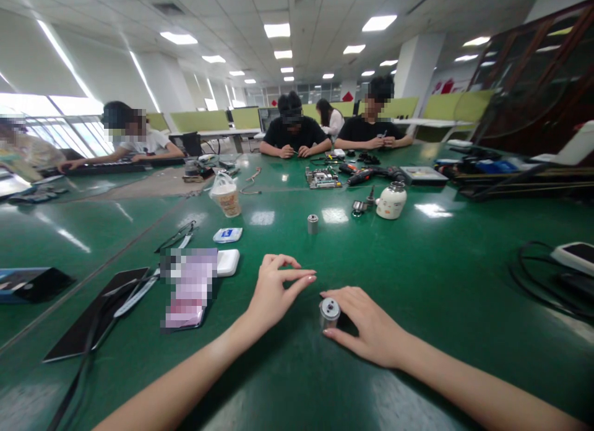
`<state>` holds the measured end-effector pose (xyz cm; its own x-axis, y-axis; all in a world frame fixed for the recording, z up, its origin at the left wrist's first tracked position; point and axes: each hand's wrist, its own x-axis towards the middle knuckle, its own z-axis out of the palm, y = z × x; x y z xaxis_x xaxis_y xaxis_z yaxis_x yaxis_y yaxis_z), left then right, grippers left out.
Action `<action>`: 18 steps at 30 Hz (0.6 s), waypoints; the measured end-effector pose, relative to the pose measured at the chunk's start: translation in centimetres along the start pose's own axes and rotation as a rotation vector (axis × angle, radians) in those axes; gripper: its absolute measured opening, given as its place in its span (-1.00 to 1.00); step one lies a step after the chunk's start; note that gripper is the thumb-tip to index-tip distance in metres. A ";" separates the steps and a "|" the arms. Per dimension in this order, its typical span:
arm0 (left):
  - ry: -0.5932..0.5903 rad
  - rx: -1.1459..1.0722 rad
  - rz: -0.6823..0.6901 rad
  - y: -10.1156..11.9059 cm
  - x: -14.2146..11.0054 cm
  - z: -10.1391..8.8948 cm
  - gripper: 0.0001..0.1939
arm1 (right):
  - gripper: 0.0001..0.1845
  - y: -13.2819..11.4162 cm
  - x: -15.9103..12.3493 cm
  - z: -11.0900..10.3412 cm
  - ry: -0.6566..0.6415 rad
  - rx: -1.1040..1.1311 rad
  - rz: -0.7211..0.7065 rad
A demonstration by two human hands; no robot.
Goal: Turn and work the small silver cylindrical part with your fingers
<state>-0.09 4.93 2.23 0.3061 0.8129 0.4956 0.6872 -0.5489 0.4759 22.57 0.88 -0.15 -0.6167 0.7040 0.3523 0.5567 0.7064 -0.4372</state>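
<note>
A small silver metal cylinder (pixel 330 313), with dark holes in its round top, stands upright on the green table. My right hand (pixel 366 322) is closed around its right side, the thumb at the near side and the fingers at the far side. To the left of it, my left hand (pixel 278 285) hovers above the table. Its thumb and index fingertips come together; anything between them is too small to make out. A second silver cylinder (pixel 312 224) stands farther back, apart from both hands.
Left of me lie a phone (pixel 190 288), a white case (pixel 228 262), a white-blue packet (pixel 228 235) and a dark tablet (pixel 97 313) with a strap. Farther off stand a bagged cup (pixel 227 199), a white jar (pixel 391 200) and a circuit board (pixel 323 178). Several people sit beyond.
</note>
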 end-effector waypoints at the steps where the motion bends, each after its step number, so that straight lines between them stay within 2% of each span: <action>1: 0.000 0.066 -0.034 -1.0 0.1 0.2 -0.87 | -0.54 0.0 0.0 0.0 -0.002 -0.002 0.003; 5: -0.012 0.117 -0.076 -4.0 -0.2 1.1 -0.88 | -0.53 -0.1 0.0 -0.1 -0.009 -0.001 0.009; 8: 0.003 0.116 -0.076 -4.2 -0.3 1.1 -0.89 | -0.54 -0.1 0.0 -0.2 -0.007 -0.001 0.011; 10: 0.022 0.105 -0.071 -3.1 -0.1 0.7 -0.88 | -0.54 -0.1 0.0 -0.1 -0.004 0.000 0.011; 13: 0.028 0.035 -0.032 -0.1 -0.2 0.0 -0.85 | -0.55 -0.1 0.0 0.0 -0.001 0.001 0.012; 16: -0.058 -0.176 0.066 2.8 -0.7 -0.2 -0.85 | -0.58 0.0 0.0 0.2 0.006 0.013 0.001; 18: -0.081 -0.213 0.063 3.9 -1.2 0.0 -0.85 | -0.61 0.0 0.0 0.3 0.013 0.022 -0.007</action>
<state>2.24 1.82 3.48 0.4018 0.7836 0.4738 0.5129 -0.6212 0.5925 22.47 0.86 -0.40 -0.6128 0.7002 0.3663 0.5401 0.7095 -0.4526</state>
